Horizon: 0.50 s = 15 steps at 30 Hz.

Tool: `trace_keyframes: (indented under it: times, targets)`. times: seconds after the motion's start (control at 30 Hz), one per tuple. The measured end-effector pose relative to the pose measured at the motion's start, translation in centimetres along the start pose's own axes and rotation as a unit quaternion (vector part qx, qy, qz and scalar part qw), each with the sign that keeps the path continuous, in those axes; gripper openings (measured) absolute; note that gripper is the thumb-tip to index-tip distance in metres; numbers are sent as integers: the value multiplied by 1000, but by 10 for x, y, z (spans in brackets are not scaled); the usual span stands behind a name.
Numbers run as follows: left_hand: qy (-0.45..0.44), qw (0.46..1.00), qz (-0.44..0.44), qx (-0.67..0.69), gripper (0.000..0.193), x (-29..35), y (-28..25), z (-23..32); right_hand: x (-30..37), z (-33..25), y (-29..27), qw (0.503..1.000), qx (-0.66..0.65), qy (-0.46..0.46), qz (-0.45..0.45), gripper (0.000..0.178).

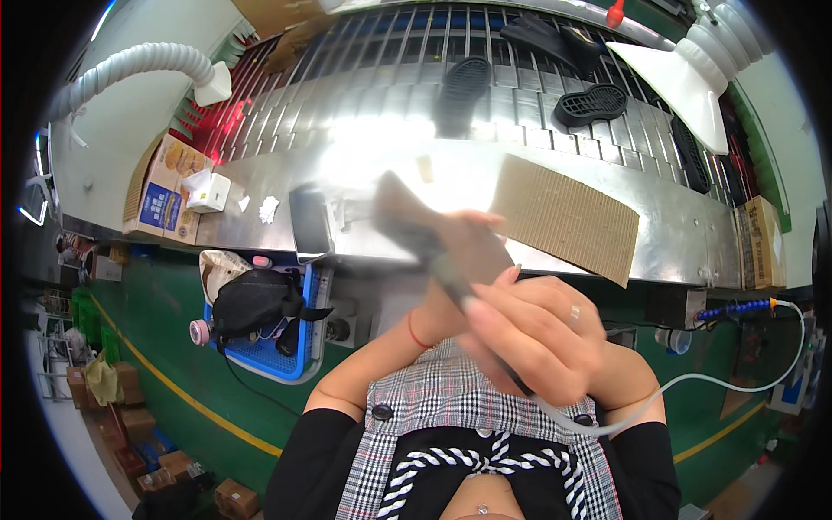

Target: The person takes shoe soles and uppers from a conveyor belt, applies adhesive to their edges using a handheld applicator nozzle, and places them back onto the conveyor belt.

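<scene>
In front of my chest my left hand (440, 305) grips a long brown-grey, shoe-shaped piece (472, 247). Its far end is dark and smeared by motion, and it hides much of that hand. My right hand (542, 334) is closed around a slim dark, pen-like tool (487, 334) with a pale hose (646, 392) running from its lower end. The tool's blurred front end meets or overlaps the near side of the piece; contact cannot be told. Both hands are above the near edge of the metal bench (416, 238).
A corrugated cardboard sheet (568, 217) lies right of my hands, a dark phone (310, 221) left. Black soles (592, 105) rest on the slatted conveyor (529, 108) beyond. White ducts (139, 69) flank the bench. A blue basket (299, 347) holds a black bag (256, 303).
</scene>
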<state>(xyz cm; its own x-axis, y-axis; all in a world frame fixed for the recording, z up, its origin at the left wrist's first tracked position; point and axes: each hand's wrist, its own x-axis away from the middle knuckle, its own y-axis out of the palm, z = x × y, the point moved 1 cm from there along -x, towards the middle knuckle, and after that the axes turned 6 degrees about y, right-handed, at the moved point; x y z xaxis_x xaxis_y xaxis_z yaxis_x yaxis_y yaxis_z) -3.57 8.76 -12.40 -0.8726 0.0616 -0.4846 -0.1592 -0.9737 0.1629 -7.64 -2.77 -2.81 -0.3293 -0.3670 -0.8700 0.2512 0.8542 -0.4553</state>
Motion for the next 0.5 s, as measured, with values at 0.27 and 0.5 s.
trace_keyframes:
  times: [0.27,0.5]
  targets:
    - [136,987,10,-88,51,-15,-14,-6,7,5,8,999,-27,33,-19,45]
    - [58,998,25,13,59,-21,-24,-3,5,9,15,997,-49,63,-1,30]
